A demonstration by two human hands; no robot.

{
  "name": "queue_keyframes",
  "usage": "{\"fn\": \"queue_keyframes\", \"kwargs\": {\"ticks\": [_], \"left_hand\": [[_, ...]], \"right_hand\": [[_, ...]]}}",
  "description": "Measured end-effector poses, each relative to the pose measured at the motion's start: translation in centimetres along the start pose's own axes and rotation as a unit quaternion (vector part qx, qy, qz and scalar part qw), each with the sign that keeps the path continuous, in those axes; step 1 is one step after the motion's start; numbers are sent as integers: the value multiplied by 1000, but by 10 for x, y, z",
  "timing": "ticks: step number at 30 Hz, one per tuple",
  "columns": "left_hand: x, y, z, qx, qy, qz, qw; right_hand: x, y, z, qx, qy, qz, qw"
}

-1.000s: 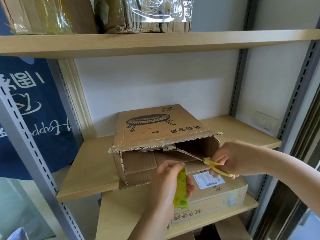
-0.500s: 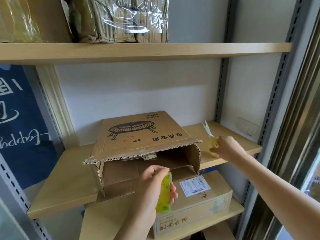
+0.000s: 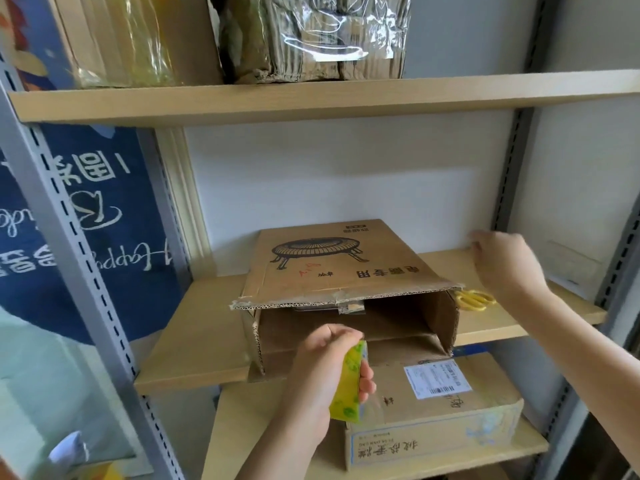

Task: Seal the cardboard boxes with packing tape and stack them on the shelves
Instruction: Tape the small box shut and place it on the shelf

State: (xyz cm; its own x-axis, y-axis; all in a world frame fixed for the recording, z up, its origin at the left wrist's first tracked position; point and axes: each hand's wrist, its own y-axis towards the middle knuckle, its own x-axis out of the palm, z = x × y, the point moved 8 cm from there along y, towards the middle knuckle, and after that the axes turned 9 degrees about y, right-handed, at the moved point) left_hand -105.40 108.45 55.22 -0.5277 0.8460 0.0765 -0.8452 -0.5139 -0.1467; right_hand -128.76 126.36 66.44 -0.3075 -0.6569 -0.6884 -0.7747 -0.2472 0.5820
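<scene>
The left hand grips a yellow-green roll of packing tape on edge, fingers curled round it, forearm rising from the bottom of the view, just in front of the brown cardboard box printed with a round heater drawing. The right hand hovers to the right of that box with loosely bent fingers holding nothing, arm stretched in from the right. Yellow-handled scissors lie on the pale wooden shelf board just beside the box's right front corner, below the right hand. The box lies with its open side facing forward; its inside looks dark and I cannot tell what it holds. Below it sits a sealed cardboard box with a white shipping label.
</scene>
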Motion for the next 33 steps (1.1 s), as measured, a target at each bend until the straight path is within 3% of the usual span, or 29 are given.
{"fn": "queue_keyframes", "kwargs": {"ticks": [2,3,5,7,9,14,17,24,26,28,30,33], "left_hand": [[-6,1,2,3,-4,7,1000],[-9,3,3,4,-7,13,1000],[-12,4,3,4,-14,22,1000],[-17,5,3,3,-24,29,999],[-24,4,1,-1,-26,39,999],[-35,5,-2,-4,-28,31,999],[-35,6,-2,-2,-36,29,999],[-29,4,2,8,-17,8,1000],[-25,-3,8,26,-2,-7,1000],[-17,-13,15,58,21,-44,997],[-8,-25,23,84,37,-92,991],[-5,-34,36,119,42,-120,985]], "right_hand": [[-54,-26,-61,-164,103,172,966],[-68,-46,-98,-260,117,190,939],[-53,-85,-157,-435,100,85,891],[-7,-103,-184,-489,21,-61,870],[32,-94,-188,-443,-88,-152,879],[58,-61,-187,-328,-97,-151,928],[65,-64,-188,-321,-109,-138,930],[51,-94,-194,-409,-135,-38,902],[50,-96,-193,-408,-122,-62,903],[49,-89,-178,-367,-109,-157,910],[31,-89,-166,-317,-10,-260,912],[-14,-92,-161,-220,247,-285,900]]}}
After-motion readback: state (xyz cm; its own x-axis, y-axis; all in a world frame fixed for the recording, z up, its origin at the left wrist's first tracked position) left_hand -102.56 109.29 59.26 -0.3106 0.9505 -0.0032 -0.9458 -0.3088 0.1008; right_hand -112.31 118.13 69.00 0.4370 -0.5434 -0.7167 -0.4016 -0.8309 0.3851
